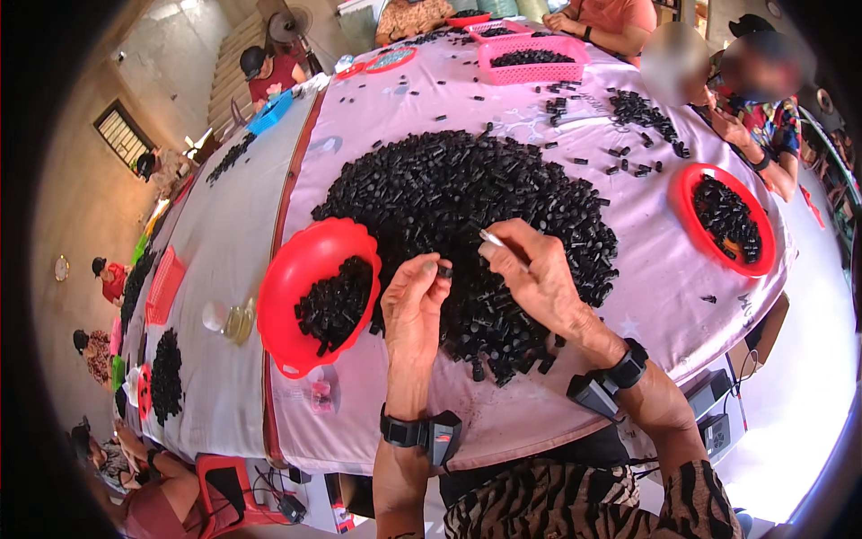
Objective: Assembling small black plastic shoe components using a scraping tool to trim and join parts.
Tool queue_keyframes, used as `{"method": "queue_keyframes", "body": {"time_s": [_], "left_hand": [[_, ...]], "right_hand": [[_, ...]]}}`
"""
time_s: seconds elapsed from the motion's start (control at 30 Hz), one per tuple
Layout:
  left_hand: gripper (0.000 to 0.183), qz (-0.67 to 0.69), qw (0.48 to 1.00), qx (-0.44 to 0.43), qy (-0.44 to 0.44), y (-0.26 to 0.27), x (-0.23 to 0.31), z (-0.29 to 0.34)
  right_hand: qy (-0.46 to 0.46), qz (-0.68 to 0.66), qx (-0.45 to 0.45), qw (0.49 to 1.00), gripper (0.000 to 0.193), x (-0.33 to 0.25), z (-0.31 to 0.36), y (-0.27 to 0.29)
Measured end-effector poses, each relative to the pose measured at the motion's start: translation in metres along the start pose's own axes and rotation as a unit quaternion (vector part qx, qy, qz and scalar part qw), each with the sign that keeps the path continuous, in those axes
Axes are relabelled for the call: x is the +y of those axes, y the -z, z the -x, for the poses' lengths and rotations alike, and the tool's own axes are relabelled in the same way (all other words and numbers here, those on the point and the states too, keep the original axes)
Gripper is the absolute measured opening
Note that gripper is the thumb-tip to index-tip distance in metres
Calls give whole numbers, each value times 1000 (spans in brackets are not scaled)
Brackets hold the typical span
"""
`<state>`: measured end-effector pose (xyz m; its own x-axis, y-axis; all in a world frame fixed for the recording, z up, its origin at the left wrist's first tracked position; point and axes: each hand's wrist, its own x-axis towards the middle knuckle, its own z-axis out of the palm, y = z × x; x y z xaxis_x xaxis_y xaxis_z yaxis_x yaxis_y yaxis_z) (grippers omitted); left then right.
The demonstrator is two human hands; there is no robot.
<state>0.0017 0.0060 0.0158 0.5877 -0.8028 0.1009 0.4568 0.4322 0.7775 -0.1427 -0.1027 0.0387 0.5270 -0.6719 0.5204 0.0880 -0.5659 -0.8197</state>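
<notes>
A large heap of small black cylindrical pieces [449, 189] covers the middle of the table. Over its near part, my left hand [415, 292] pinches one small black cylindrical piece [444, 271] between thumb and fingers. My right hand [539, 274] is closed around a slim silvery-white tool [491, 238], whose tip points up and to the left; most of it is hidden in the fingers, so its kind cannot be told. The two hands are apart. Beside my left hand stands a red scalloped basin [296, 260], with a pile of the same black pieces inside.
A red oval basket [687, 211] of black pieces stands at the right edge. Far back is a pink basket [530, 72]. Loose pieces lie scattered on the pink cloth [359, 126]. A clear jar [238, 323] stands left of the basin. Several people sit around the tables.
</notes>
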Motion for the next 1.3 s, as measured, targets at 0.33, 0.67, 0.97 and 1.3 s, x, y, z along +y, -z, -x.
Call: {"method": "queue_keyframes", "body": {"time_s": [0.33, 0.67, 0.97, 1.3], "left_hand": [[11, 84, 993, -24, 76, 0, 3, 6], [10, 30, 992, -55, 108, 1, -2, 6], [9, 9, 994, -36, 100, 2, -1, 10], [13, -183, 905, 215, -318, 21, 45, 4]], "right_hand": [[-134, -173, -56, 974, 17, -7, 2, 0], [-63, -104, -91, 988, 20, -2, 6, -12], [-84, -90, -96, 988, 10, -9, 10, -13], [-155, -61, 24, 986, 21, -14, 0, 6]]}}
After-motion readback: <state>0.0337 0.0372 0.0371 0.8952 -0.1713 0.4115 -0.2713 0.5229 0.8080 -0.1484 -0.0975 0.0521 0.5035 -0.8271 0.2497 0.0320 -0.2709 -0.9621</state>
